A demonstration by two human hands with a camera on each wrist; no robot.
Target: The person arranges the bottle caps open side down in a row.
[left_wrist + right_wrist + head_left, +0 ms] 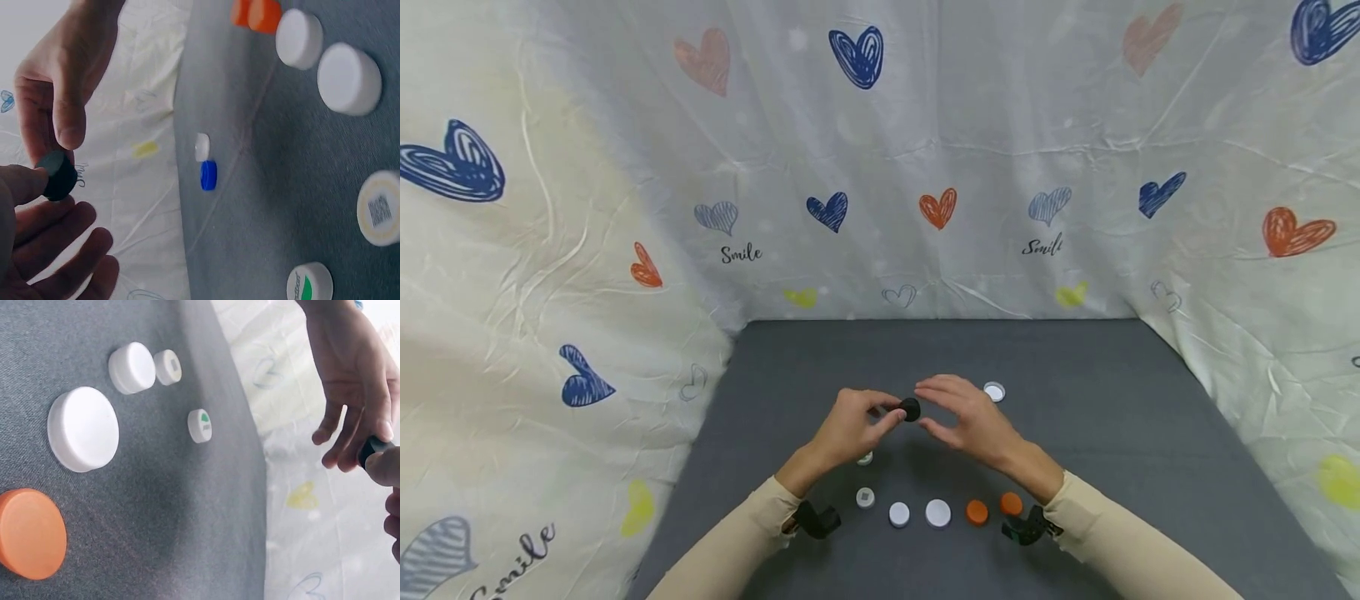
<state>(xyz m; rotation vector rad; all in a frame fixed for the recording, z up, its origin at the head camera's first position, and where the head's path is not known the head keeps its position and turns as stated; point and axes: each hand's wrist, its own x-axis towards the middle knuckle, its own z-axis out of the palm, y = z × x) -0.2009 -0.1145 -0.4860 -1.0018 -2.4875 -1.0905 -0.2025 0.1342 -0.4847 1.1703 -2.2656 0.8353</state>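
Note:
My left hand [848, 425] pinches a small round black cap [911, 409] between thumb and fingertips, held up over the grey table. In the left wrist view the black cap [59, 176] shows its dark side and flat end, with the left thumb against it. My right hand [973, 421] is just right of the cap, thumb and fingers spread apart, their tips close to its edge. In the right wrist view the right thumb [384, 467] overlaps the cap [373, 449], while the left hand [353, 381] reaches it from above.
Along the table's near side lie white caps [937, 513], orange caps [977, 512] and a white cap with a square print [865, 497]. A green-marked white cap [200, 425] lies farther off. Beyond are a blue cap [209, 175] and a white cap [994, 392]. A heart-printed curtain [880, 150] surrounds the table.

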